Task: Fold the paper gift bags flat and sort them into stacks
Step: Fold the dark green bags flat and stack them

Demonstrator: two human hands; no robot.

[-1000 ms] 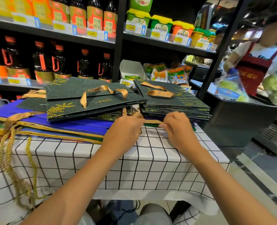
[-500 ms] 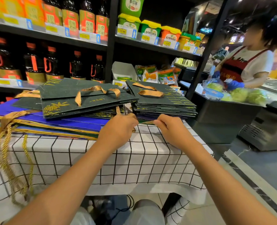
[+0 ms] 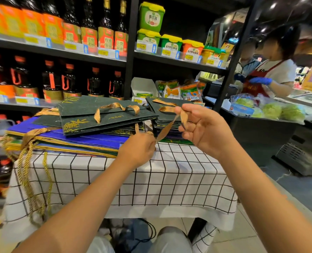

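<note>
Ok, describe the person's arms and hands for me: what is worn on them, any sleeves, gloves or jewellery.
Both forearms are bare for as far as the head view shows them; no sleeve edge comes into the picture. The left hand and the right hand wear no gloves. No ring, watch, bracelet or marking shows on the fingers or wrists that are visible. Near the bottom edge, the grey fabric over the knee looks like trousers.

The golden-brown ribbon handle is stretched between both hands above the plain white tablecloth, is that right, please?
Not quite: the head view shows the golden-brown ribbon handle stretched between the left hand and right hand, but the tablecloth is white with a black grid.
</note>
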